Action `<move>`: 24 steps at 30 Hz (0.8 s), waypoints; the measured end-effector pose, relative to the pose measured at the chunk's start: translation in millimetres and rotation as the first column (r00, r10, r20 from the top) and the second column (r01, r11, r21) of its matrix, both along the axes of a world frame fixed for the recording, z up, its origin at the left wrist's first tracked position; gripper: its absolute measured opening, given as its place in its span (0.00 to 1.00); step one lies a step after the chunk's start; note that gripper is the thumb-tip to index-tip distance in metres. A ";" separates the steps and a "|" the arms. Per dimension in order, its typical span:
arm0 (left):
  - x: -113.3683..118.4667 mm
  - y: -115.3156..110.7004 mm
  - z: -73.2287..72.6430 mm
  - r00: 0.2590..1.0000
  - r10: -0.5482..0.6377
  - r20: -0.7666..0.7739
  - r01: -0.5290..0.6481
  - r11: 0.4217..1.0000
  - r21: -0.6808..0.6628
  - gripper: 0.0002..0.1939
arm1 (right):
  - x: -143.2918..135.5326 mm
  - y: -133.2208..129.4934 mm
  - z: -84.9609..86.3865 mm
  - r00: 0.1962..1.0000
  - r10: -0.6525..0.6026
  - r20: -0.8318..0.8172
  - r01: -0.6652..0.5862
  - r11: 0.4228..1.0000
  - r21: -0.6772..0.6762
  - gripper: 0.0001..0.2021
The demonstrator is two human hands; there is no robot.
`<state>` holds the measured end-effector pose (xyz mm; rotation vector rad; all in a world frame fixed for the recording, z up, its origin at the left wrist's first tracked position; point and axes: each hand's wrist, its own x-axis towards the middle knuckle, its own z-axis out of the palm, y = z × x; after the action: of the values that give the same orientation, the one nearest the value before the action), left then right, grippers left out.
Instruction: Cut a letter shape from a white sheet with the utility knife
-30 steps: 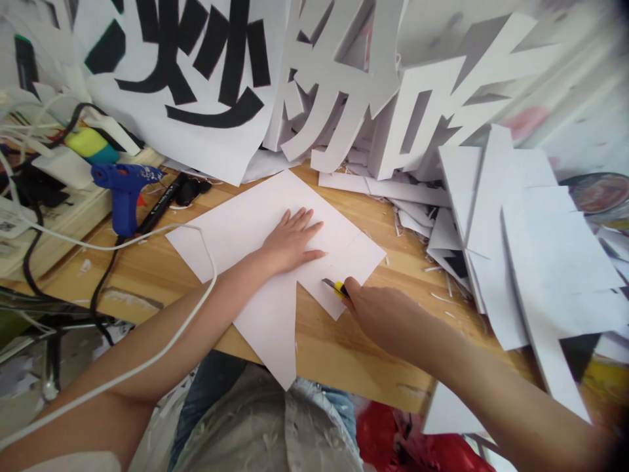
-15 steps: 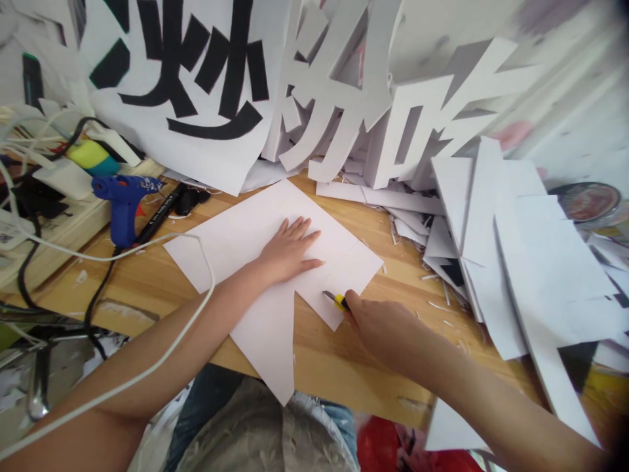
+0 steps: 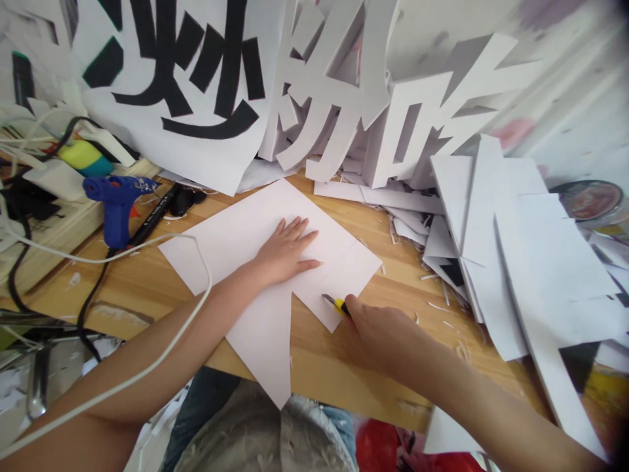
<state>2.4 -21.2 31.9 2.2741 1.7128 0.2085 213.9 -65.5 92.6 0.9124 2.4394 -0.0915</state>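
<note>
A white sheet with angular edges and a notch lies on the wooden table, one point hanging past the front edge. My left hand rests flat on it, fingers spread, holding nothing. My right hand is closed round a yellow and black cutter knife. The knife's blade points left, over the sheet's lower right arm, beside the notch. Whether the tip touches the sheet I cannot tell.
A blue glue gun, a black marker and cables lie left. White cut-out characters stand behind. White offcuts are piled right. A white cord passes over my left arm.
The whole view has shifted slightly. Both hands keep nearly the same places on and over the sheet, and the knife remains in my right hand.
</note>
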 end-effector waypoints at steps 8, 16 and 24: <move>0.0 -1.3 1.5 1.000 -0.003 -0.005 0.003 1.000 -0.001 0.35 | 3.1 -1.5 2.2 0.998 0.015 0.060 -0.015 1.000 -0.002 0.08; 0.0 -0.9 0.4 1.000 -0.001 -0.006 0.001 1.000 -0.002 0.35 | -0.5 -1.6 4.2 0.997 -0.022 0.074 0.024 0.999 -0.024 0.06; 1.8 -1.3 1.5 1.000 -0.005 -0.011 0.005 1.000 -0.008 0.35 | 5.1 -4.6 4.7 0.995 -0.003 0.101 0.006 1.000 -0.027 0.09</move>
<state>4.2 -22.6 33.4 2.2774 1.7104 0.1887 218.9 -70.1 97.3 0.8886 2.3370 -0.0784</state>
